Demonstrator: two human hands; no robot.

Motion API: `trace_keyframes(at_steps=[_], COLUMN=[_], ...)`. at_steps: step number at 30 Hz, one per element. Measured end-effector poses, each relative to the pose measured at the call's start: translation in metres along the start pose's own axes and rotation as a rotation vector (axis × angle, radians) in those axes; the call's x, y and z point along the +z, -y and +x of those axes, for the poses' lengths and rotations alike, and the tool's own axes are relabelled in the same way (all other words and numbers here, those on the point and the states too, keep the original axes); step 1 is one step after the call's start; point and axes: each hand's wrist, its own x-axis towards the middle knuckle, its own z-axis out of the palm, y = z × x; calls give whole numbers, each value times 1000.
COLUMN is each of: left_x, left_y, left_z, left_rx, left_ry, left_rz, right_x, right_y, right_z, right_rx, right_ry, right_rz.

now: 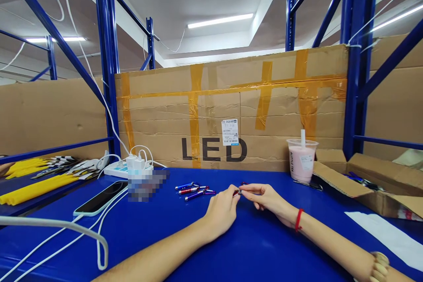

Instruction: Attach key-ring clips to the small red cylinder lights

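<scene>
Left hand: The left hand (222,212) lies low over the blue table (251,251), its forearm running in from the lower left. The fingers are curled shut, with thumb and forefinger pinched on a small red piece (236,193).
Right hand: The right hand (264,198) comes in from the lower right, a red cord (298,219) on the wrist. Thumb and forefinger reach leftwards and close on the other end of the same piece. The remaining fingers are loosely bent beneath.
Held piece: It sits between the two sets of fingertips, just above the table. It is too small to tell what it is.
Left of the fingers: A small heap of pen-shaped sticks (194,189) in blue, red and purple lies near the fingers but apart from them.
Further left: There is a phone (101,198) lying face up, white cables, a power strip (127,168) with chargers plugged in, and yellow strips (36,187).
Right of the fingers: A pink drink cup (302,161) with a straw stands beside an open cardboard box (363,191). A white sheet (386,235) lies nearer the forearm.
Beyond the fingers: A taped cardboard wall (231,97) lettered LED closes off the back of the table.
Room: Blue racking posts (107,53) rise to a pale ceiling lit by strip lights (220,20).
</scene>
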Motion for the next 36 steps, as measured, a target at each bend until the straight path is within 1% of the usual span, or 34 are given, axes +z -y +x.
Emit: trace_keyframes(at_steps=[4,9,14,26,36], left_x=[0,-1,-1,-2,0], left_y=[0,-1,-1,-2,0], left_z=[-1,-2,-1,-1,0], left_rx=[3,5,4,2,-9], left_ry=[10,9,-5,3,3], left_rz=[-25,-23,4,-39,-22], right_x=[-1,-1,0,-3,1], right_y=[0,2,4,0,7], right_z=[0,-1,-2,-3,-5], right_rx=[0,36,62,23,45], right_ry=[15,42,29,65,48], right_rz=[1,20,24,7,7])
